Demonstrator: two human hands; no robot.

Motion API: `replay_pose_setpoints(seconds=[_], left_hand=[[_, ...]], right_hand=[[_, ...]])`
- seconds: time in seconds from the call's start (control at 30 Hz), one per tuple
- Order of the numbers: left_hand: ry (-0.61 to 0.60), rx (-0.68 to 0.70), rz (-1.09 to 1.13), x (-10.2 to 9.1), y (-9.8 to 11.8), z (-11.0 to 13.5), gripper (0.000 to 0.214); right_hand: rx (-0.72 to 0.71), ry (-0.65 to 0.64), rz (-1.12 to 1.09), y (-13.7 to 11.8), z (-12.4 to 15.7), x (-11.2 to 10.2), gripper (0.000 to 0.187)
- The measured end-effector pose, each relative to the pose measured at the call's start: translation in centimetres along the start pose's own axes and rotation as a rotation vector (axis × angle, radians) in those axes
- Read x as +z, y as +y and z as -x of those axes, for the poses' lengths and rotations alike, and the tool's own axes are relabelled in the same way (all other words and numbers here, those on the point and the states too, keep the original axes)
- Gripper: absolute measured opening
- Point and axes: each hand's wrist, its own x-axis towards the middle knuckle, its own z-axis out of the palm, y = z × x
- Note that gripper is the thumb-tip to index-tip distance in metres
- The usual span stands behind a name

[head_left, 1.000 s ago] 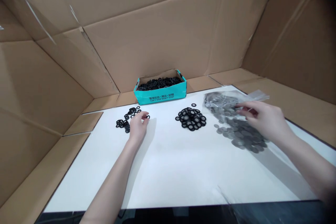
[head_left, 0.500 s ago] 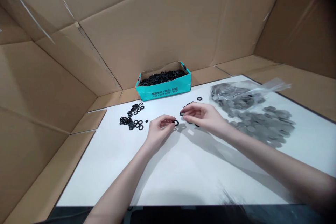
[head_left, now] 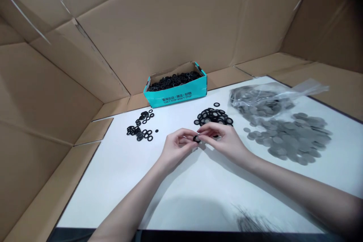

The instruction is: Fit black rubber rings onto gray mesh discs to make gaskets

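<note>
My left hand [head_left: 178, 144] is closed, pinching a black rubber ring [head_left: 196, 139] between thumb and fingertips. Grey shows inside that ring, apparently a round mesh disc. From the other side my right hand [head_left: 222, 138] is closed too, its thumb and fingertips pressed at the same ring. Fingers partly cover the ring. Just behind the right hand lies a pile of black rings with grey centres [head_left: 213, 114]. To the left are loose open black rings [head_left: 149, 133]. Over on the right, flat grey discs [head_left: 295, 138] are spread in a heap.
A turquoise box [head_left: 178, 92] full of black rings stands at the back. A clear plastic bag [head_left: 261, 100] of grey discs lies at the back right. One small black piece [head_left: 157, 131] sits alone on the white tabletop [head_left: 119, 181]. Cardboard walls [head_left: 170, 22] surround it.
My right hand has come down and left to meet my left hand at the ring. Grey now shows inside the ring, and the pile behind is uncovered. The view has shifted slightly.
</note>
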Motion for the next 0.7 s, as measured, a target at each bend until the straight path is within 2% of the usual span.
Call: replay_pose_setpoints(seconds=[0.1, 0.3, 0.5, 0.7], left_hand=[[-0.007, -0.021, 0.076, 0.09, -0.16, 0.05, 0.025], [-0.013, -0.047, 0.107, 0.23, -0.01, 0.32, 0.030], [-0.009, 0.098, -0.072, -0.16, 0.37, 0.31, 0.017], [-0.003, 0.193, -0.114, -0.01, 0.44, 0.34, 0.011]], right_hand=[[-0.054, 0.000, 0.034, 0.17, 0.04, 0.01, 0.015], [-0.186, -0.098, 0.189, 0.40, 0.03, -0.20, 0.017], [-0.326, -0.134, 0.271, 0.28, 0.26, -0.32, 0.016], [-0.338, -0.168, 0.273, 0.43, 0.37, -0.27, 0.015]])
